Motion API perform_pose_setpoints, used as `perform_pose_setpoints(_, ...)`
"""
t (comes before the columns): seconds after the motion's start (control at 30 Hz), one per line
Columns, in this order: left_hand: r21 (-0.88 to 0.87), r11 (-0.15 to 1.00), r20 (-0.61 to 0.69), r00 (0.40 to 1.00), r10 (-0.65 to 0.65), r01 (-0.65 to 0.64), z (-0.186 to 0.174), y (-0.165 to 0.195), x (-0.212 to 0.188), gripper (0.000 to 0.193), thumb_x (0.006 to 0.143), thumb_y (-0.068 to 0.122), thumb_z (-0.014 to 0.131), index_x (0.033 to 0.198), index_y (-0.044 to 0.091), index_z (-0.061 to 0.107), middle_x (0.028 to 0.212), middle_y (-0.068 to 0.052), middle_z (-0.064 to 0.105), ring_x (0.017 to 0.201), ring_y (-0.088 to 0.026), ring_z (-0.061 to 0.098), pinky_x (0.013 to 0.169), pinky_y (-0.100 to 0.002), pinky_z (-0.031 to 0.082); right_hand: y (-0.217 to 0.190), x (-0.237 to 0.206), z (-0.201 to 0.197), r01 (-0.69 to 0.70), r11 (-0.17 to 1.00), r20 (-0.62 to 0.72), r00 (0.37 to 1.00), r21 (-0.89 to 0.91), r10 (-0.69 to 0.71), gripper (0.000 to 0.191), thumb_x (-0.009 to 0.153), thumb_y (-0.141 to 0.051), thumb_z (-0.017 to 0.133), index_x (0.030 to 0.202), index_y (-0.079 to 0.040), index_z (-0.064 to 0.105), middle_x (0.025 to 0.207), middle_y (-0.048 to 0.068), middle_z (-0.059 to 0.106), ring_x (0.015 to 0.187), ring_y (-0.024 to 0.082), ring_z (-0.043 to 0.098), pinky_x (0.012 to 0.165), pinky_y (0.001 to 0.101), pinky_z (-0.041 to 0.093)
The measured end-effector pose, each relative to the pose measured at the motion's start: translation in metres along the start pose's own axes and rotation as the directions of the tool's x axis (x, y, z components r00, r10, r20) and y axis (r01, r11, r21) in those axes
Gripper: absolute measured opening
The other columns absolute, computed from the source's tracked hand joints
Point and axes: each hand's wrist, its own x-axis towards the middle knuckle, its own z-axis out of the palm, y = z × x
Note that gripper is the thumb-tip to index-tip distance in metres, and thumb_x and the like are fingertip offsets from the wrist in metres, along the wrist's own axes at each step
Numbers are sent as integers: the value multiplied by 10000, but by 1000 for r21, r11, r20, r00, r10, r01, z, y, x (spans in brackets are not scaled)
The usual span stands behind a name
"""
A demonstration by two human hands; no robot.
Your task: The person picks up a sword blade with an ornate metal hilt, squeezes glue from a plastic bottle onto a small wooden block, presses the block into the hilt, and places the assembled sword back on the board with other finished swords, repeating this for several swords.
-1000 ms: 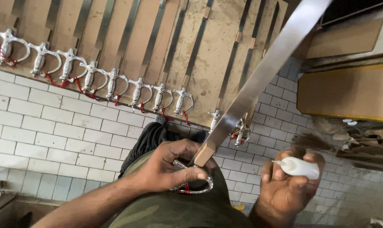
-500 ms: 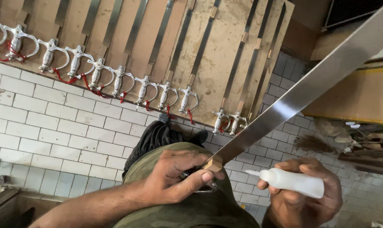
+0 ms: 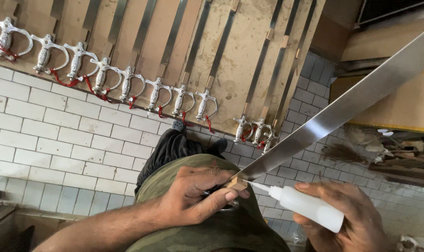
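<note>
My left hand (image 3: 195,196) grips the hilt of a sword over my camouflage-trousered lap, thumb by a small wooden block (image 3: 237,184) at the base of the blade. The long bare steel blade (image 3: 342,109) rises to the upper right, out of view. My right hand (image 3: 347,219) holds a white squeeze bottle (image 3: 307,207); its thin nozzle tip touches the joint where blade meets block. The silver guard is mostly hidden under my left hand.
A row of finished swords with silver hilts (image 3: 104,74) and red tassels leans against wooden boards (image 3: 221,56) on the white tiled floor (image 3: 57,140). Wooden planks and debris (image 3: 389,154) lie at the right. A dark tray edge (image 3: 6,224) sits lower left.
The blade has tilted lower and further right. My right hand has turned the bottle and brought its nozzle up to the blade's base beside the wooden block.
</note>
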Motion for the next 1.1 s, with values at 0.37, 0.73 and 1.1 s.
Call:
perform_pose_setpoints(0.37, -8, 1000, -2, 1000, 18, -18, 2, -7, -3, 234, 1050, 129, 650, 1228, -7, 715, 1047, -90, 803, 898, -143, 778, 768, -271, 646, 7, -7, -6, 7, 981, 82, 997, -195, 10, 740, 839, -408, 750, 1473, -206, 426, 1178, 67, 747, 1087, 197, 723, 933, 381, 630)
perform_pose_setpoints(0.73, 53, 999, 21, 1000, 9, -10, -1, -2, -2, 210, 1055, 156, 663, 1188, 17, 749, 1078, -109, 789, 967, -171, 754, 846, -312, 607, 17, -14, 17, 51, 956, -149, 989, 289, -8, 624, 931, -260, 763, 1480, -196, 472, 1168, 175, 736, 1001, 228, 795, 783, 360, 698)
perform_pose_setpoints(1.1, -71, 992, -56, 993, -108, 104, -5, -9, 20, 370, 1023, 241, 625, 1247, -41, 712, 927, -65, 590, 720, -85, 595, 523, -233, 550, 18, -5, 68, 286, 415, -450, 809, 864, 379, 553, 1054, -159, 811, 1479, 32, 513, 1154, 233, 712, 827, 175, 695, 665, 366, 631)
